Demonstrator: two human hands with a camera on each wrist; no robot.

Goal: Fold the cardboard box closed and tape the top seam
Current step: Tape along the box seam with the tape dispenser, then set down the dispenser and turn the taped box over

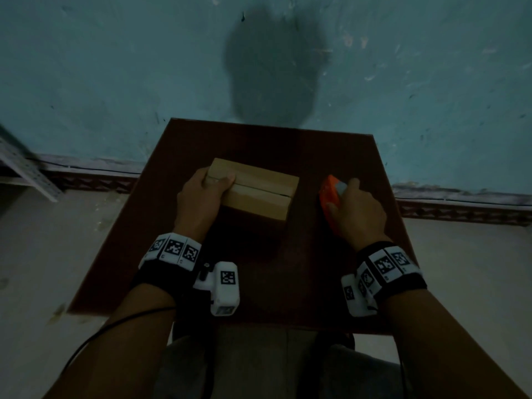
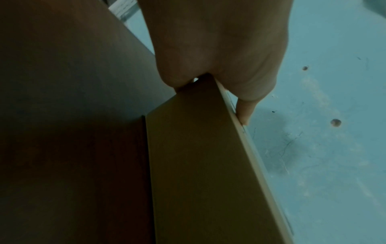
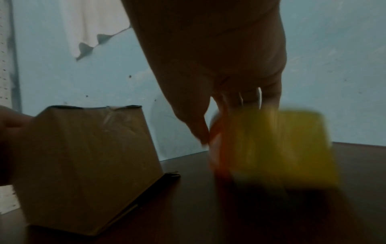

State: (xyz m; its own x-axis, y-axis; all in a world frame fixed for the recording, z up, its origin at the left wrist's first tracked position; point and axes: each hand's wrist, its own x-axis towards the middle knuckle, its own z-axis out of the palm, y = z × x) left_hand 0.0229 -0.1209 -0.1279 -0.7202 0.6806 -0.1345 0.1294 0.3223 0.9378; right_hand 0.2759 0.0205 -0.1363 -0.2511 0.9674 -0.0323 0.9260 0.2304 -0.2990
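step: flaps look folded down, top seam not taped yet; judged to be at picking up the tape dispenser to bring to the box
how to do it well: start the tape past the seam end nearest the right hand, run it straight along the slit toward the left hand, keep both flaps pressed flush so the gap stays shut
box: cardboard box sits on the brown table just ahead of the left wrist, between the two hands, a short gap from the dispenser
left hand: left hand grips the box's near-left end, thumb laid on top across the seam, fingers wrapped round the end wall
right hand: right hand curled round the orange dispenser, thumb along its near side, fingers over the far side
dispenser contact: blurred in the wrist view, cannot tell if it's lifted off the table or resting on it
risk: flaps may spring apart if the left thumb lets go early
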